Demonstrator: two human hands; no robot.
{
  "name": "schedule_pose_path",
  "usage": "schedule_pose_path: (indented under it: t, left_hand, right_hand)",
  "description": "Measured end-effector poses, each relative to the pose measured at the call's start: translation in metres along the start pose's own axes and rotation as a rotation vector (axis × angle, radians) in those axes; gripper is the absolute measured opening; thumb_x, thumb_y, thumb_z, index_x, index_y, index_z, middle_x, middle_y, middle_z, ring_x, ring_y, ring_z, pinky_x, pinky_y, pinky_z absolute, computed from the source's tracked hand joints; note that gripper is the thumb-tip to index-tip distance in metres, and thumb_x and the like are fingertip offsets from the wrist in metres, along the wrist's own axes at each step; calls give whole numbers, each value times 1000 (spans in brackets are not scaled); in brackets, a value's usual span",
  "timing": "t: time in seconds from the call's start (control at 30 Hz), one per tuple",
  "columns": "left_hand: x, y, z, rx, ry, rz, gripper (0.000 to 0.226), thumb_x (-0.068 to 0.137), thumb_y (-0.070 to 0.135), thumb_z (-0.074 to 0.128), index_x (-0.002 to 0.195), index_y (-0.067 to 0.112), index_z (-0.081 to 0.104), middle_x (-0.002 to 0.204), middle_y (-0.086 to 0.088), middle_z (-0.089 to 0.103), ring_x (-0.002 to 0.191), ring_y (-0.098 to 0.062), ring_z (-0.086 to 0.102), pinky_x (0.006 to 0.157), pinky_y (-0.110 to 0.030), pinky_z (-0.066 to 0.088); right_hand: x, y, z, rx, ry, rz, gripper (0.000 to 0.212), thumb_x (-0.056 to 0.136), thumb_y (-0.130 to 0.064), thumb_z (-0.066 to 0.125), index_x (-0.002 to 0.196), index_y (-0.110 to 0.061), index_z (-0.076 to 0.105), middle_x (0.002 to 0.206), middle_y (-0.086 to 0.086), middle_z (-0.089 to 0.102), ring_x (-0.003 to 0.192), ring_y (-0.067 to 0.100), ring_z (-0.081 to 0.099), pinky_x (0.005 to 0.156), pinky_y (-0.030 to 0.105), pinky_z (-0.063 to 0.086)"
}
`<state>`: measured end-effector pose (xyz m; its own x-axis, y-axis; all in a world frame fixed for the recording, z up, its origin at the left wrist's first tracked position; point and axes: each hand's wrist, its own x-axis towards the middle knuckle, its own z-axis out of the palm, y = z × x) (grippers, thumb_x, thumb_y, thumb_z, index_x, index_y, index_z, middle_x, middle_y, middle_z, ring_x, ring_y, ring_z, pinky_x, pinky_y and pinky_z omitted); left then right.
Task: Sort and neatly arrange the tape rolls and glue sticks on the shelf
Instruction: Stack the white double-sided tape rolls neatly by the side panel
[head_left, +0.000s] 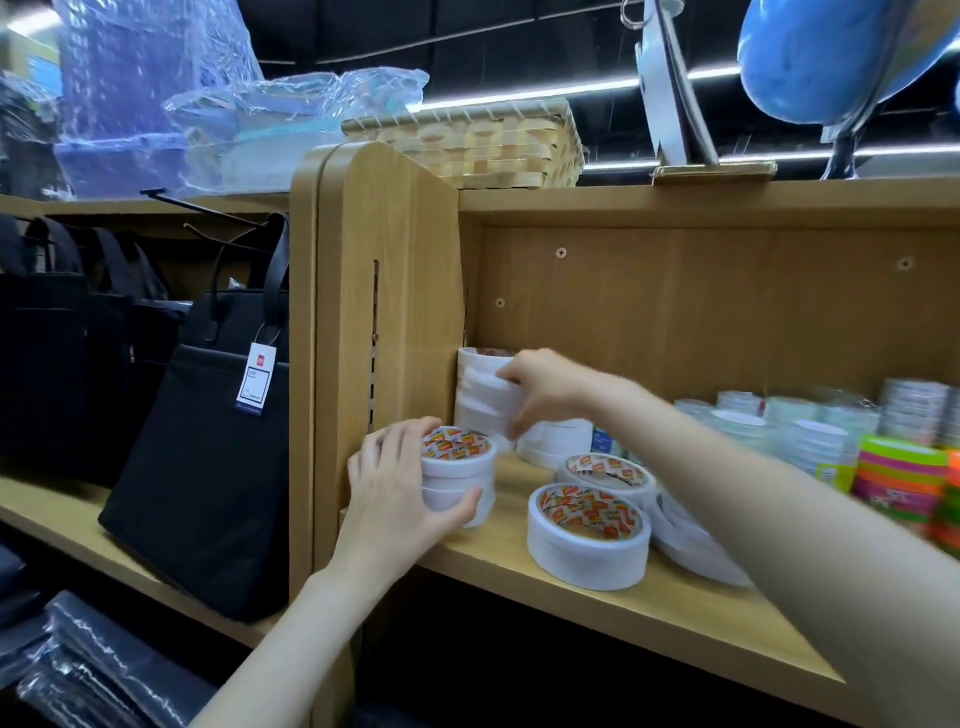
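One camera sits on the person's head. It looks forward and a bit down, close to the wooden shelf (597, 587), with both arms reaching in from below.

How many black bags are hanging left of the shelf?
3 at least: one tagged bag in front by the wooden divider, two behind it further left. More may be hidden.

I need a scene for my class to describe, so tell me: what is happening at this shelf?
A person is tidying white tape rolls on a wooden shelf. The left hand grips a short stack of tape rolls near the shelf's left wall, while the right hand holds a taller stack of white rolls in the back corner. More loose rolls lie flat on the shelf, with clear tape rolls and bright neon rolls further right.
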<state>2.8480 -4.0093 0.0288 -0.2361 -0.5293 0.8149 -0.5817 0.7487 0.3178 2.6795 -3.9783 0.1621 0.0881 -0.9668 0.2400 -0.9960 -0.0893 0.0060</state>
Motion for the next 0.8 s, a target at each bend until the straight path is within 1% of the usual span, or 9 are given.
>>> schedule_pose_path:
  t: [0.07, 0.17, 0.33, 0.4, 0.43, 0.5, 0.6, 0.67, 0.8]
  left_hand:
    - [1, -5, -3, 43, 6, 17, 72, 66, 62, 45, 122, 18, 49, 116, 4, 51, 110, -19, 43, 88, -29, 29]
    - [-2, -12, -4, 100, 1, 46, 63, 71, 57, 44, 118, 16, 51, 113, 0, 54, 109, -21, 47, 87, -29, 33]
    - [-6, -11, -2, 152, 34, 49, 56, 76, 49, 42, 113, 10, 55, 112, -7, 57, 110, -25, 51, 90, -37, 40]
    - [-8, -12, -2, 177, 46, 70, 51, 78, 45, 42, 112, 9, 56, 112, -8, 58, 108, -24, 51, 94, -39, 39]
    - [-8, -12, -2, 179, 49, 76, 50, 78, 43, 42, 111, 9, 56, 112, -8, 58, 109, -23, 51, 96, -40, 38]
    - [-8, -14, -2, 181, 54, 84, 49, 79, 42, 42, 111, 9, 57, 112, -8, 58, 109, -24, 51, 97, -40, 37]
    - [-8, -15, 1, 175, 68, 83, 47, 79, 41, 42, 108, 8, 58, 107, -9, 58, 106, -27, 51, 96, -42, 38]
    - [-8, -15, 3, 168, 88, 81, 45, 78, 40, 43, 105, 8, 58, 104, -9, 57, 104, -27, 50, 94, -43, 39]
    - [-8, -17, 5, 166, 122, 91, 42, 77, 38, 44, 103, 8, 58, 101, -9, 57, 103, -25, 46, 93, -40, 37]
  right_hand:
    - [12, 1, 20, 49, -22, 43, 44, 71, -26, 79, 63, -19, 36, 66, -5, 38, 61, 11, 37, 48, 25, 24]
    - [17, 8, 30, 94, -11, 66, 46, 71, -31, 80, 64, -18, 36, 66, -4, 38, 59, 9, 35, 48, 24, 24]
    - [12, 8, 31, -54, -116, 9, 42, 73, -27, 78, 67, -19, 37, 69, -6, 38, 60, 8, 35, 50, 23, 26]
    - [10, 10, 30, -48, -159, 4, 32, 74, -29, 77, 88, -16, 51, 84, -4, 51, 75, 13, 45, 58, 22, 34]
    - [7, 12, 28, -22, -172, 9, 41, 74, -29, 77, 105, -15, 54, 100, -1, 56, 88, 15, 47, 68, 23, 39]
    - [-1, 17, 23, -32, -152, 31, 59, 74, -30, 77, 124, -16, 50, 124, 4, 50, 110, 20, 45, 84, 28, 39]
    - [-12, 28, 21, -52, -145, 71, 67, 73, -33, 77, 131, -19, 45, 135, 4, 42, 123, 23, 40, 89, 29, 36]
    - [-12, 31, 25, -18, -177, 100, 66, 74, -34, 77, 131, -20, 47, 136, 2, 45, 122, 21, 44, 91, 28, 39]
    - [-2, 30, 33, 49, -135, 130, 61, 74, -36, 77, 126, -17, 51, 133, 4, 49, 119, 22, 47, 92, 31, 41]
